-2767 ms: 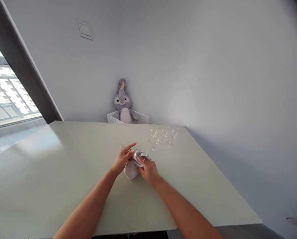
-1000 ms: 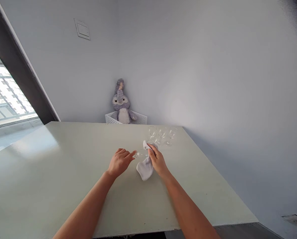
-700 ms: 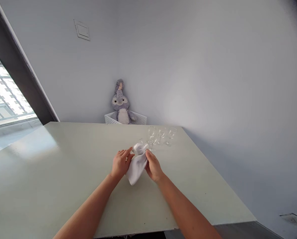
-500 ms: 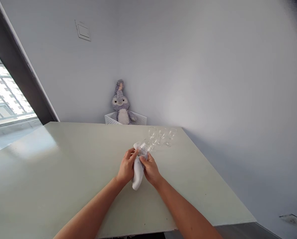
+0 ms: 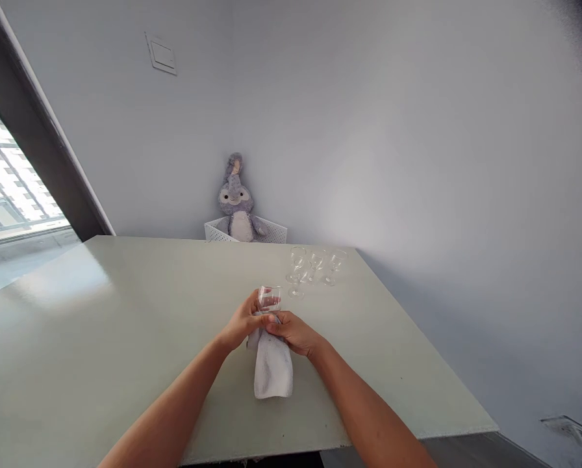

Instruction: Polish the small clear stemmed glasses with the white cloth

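A clear stemmed glass (image 5: 270,297) is held upright above the table, its bowl showing over my fingers and its lower part hidden. My left hand (image 5: 245,321) is closed around the glass from the left, fingers behind the bowl and thumb in front. Just below the bowl, my right hand (image 5: 291,329) is closed on a white cloth (image 5: 273,370), pressed against the glass. The cloth hangs down from between both hands. Beyond them, several more clear stemmed glasses (image 5: 336,263) stand in a cluster toward the table's far right corner.
The pale table (image 5: 149,338) fills the lower view, with walls behind and to the right. At its far edge sits a white perforated basket (image 5: 276,234) holding a purple plush toy (image 5: 236,198). A wall switch (image 5: 162,54) is at upper left, beside a window (image 5: 15,175).
The glass has turned from tilted to upright, with its bowl now above my hands. The cloth has slid lower and hangs wider. My left hand has shifted onto the bowl.
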Tool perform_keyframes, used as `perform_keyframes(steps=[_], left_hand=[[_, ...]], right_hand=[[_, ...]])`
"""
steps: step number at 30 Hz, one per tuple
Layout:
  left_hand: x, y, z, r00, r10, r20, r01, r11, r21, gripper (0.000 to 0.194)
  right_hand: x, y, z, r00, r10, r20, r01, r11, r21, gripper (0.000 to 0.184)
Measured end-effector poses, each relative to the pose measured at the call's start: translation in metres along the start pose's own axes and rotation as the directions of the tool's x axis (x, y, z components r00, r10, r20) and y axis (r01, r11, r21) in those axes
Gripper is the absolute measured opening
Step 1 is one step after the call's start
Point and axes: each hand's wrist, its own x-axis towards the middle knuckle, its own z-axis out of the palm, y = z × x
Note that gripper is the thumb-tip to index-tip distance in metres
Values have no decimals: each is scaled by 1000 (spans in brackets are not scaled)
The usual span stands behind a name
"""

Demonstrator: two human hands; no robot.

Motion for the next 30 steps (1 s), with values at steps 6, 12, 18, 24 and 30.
perform_keyframes(steps=[6,12,18,24,30], left_hand=[[8,-9,3,977,-30,-213,8,994,-107,61],[11,-15,0,879,1,-477,-74,988,-134,56],[14,-15,-21,721,-33,-692,-162,963,-214,51],[20,-24,-34,754,-203,-625,-171,857,-485,42],[17,-24,-24,882,-259,-394,-30,803,-595,20]], right_hand=[[0,-1,0,948,-202,-245,-53,660,-749,25],[6,11,14,900,-352,-258,-224,136,-965,35],[4,15,13,921,-390,25,60,78,-995,35],[-3,6,18,899,-403,171,238,124,-963,37],[-2,2,7,845,-521,118,278,239,-931,31]])
